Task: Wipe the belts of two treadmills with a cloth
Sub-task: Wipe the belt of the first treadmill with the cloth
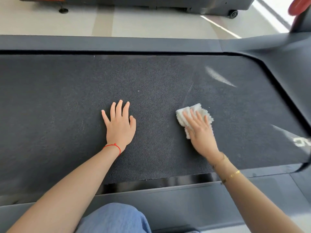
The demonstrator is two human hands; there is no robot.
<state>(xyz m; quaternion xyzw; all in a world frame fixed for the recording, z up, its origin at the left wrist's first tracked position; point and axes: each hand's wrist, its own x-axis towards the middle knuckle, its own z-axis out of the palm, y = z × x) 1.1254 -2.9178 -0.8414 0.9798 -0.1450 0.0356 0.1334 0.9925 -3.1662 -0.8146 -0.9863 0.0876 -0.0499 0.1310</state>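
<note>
Head view, operator A: Report hand positions and grip state.

B: The right hand (200, 130) lies flat on the white cloth (193, 115), fingers straight, pressing it onto the belt (67, 101). Nothing is pinched; the palm holds the cloth by downward pressure. The left hand (120, 126) rests on the belt with fingers spread and straight, holding nothing.

A: Purpose of that arrangement?

B: Judged from posture: the left hand serves as a brace, carrying body weight while the person leans in from the near side, a knee in blue fabric (114, 219) visible at the bottom. A flat palm spreads pressure across the folded cloth, which suits wiping a textured surface.

A: Cloth location relative to edges?

B: Right of centre on the belt, nearer the near side rail (185, 204) than the far side rail (109, 43). It is apart from both. To the right, the belt ends at a curved dark housing (286, 68).

A: Available room?

B: Open belt extends well to the left, past the bracing hand, and forward toward the far rail. Rightward travel is limited by the housing curve. A pale streak (218, 76) lies between cloth and housing; whether it is glare or residue cannot be told.

A: Second machine?

B: Another treadmill base (151, 2) stands beyond the pale floor (151, 24), its belt out of view.
</note>
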